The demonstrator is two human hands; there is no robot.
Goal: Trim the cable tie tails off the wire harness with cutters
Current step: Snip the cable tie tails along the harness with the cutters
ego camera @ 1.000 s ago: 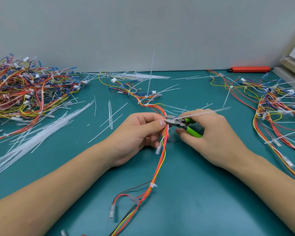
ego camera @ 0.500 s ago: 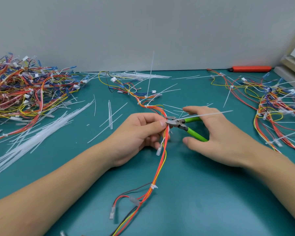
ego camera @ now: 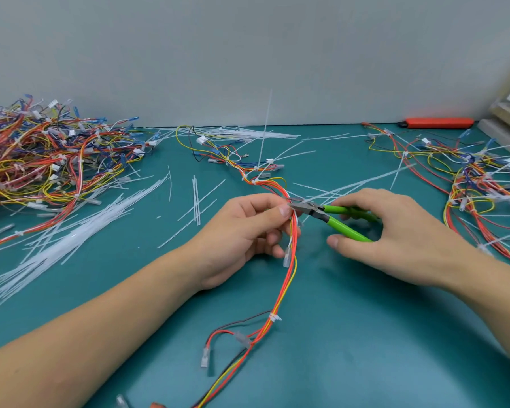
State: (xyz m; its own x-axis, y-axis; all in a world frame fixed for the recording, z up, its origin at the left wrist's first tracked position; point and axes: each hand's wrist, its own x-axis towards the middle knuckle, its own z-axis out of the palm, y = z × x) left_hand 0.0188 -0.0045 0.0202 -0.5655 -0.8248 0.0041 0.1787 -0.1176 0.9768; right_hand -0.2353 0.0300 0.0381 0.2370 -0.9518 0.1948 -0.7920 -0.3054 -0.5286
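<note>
A wire harness (ego camera: 283, 293) of red, orange and yellow wires runs from the table's back centre down to the front edge. My left hand (ego camera: 245, 231) pinches its bundle between thumb and fingers at the table's middle. My right hand (ego camera: 395, 231) holds green-handled cutters (ego camera: 336, 217) with the handles spread apart. The cutter jaws (ego camera: 299, 206) sit at the bundle just beside my left thumb. A long white cable tie tail (ego camera: 362, 182) slants away to the upper right from the jaws. Another tie tail (ego camera: 265, 134) stands upright farther back on the harness.
A big heap of harnesses (ego camera: 47, 160) fills the left side, with a pile of white cut tails (ego camera: 71, 240) in front of it. More harnesses (ego camera: 480, 184) lie at the right. An orange utility knife (ego camera: 437, 123) lies by the back wall.
My right hand has loosened and the cutter handles have spread apart. The long tie tail beside the jaws has swung out and lies lower toward the right.
</note>
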